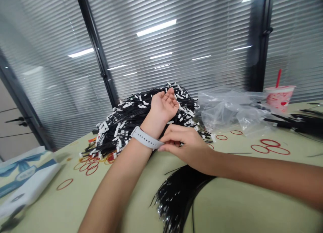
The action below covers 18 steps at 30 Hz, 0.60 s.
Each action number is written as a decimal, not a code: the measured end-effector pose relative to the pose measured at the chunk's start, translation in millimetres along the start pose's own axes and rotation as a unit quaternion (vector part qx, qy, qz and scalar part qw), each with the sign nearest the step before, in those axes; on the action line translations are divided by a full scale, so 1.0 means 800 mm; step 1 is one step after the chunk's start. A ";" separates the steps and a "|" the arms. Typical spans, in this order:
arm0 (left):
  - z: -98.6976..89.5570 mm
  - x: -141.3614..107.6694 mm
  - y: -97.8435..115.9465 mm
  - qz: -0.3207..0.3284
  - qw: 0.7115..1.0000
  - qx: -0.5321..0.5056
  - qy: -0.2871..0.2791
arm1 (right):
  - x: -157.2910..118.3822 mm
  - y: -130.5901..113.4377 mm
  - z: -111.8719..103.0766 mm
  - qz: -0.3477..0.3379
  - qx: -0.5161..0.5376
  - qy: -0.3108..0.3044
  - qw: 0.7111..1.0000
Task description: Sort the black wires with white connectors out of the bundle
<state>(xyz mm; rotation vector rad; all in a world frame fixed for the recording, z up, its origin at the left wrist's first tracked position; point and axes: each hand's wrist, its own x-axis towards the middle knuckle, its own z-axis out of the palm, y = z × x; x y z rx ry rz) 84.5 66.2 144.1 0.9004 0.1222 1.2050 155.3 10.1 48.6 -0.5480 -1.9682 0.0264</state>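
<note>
My left hand (164, 106) is raised with its palm turned up and its fingers loosely curled, holding nothing. Round that wrist sits a light grey watch strap (145, 139). My right hand (188, 143) pinches the strap's edge between thumb and forefinger. Behind my left hand rises a large heap of black cables (133, 117) with white connectors. Below my right hand lies a bundle of black wires (186, 189) with bare, shiny ends fanned toward me; its upper part is hidden by the hand.
Red rubber bands (271, 147) lie on the pale green table (239, 206), with more (92, 167) at left. Clear plastic bags (224, 108), a pink cup (280, 96) with a straw and black cables (302, 123) are at right. A tissue pack (27, 179) is at left.
</note>
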 end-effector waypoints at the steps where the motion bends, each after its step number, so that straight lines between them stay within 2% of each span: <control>1: 0.000 0.001 -0.002 -0.003 1.000 -0.008 0.011 | 0.001 0.001 -0.002 -0.009 -0.011 0.001 1.000; 5: 0.001 0.004 -0.010 -0.001 0.999 -0.024 0.024 | 0.003 0.005 -0.002 0.006 0.007 0.009 1.000; 7: 0.002 0.005 -0.012 0.002 0.999 -0.021 0.027 | 0.002 0.007 0.002 0.045 0.066 0.009 0.997; 9: 0.002 0.006 -0.012 0.017 0.999 -0.013 0.035 | 0.000 0.008 0.006 0.110 0.167 0.007 0.980; 11: 0.001 0.010 -0.010 0.053 0.997 -0.006 0.052 | -0.004 0.005 0.011 0.197 0.275 0.016 0.941; 14: -0.002 0.015 -0.007 0.129 0.988 -0.004 0.090 | -0.013 -0.005 0.016 0.319 0.382 0.041 0.867; 18: -0.005 0.019 -0.007 0.211 0.969 0.021 0.124 | -0.020 -0.019 0.018 0.355 0.474 0.039 0.805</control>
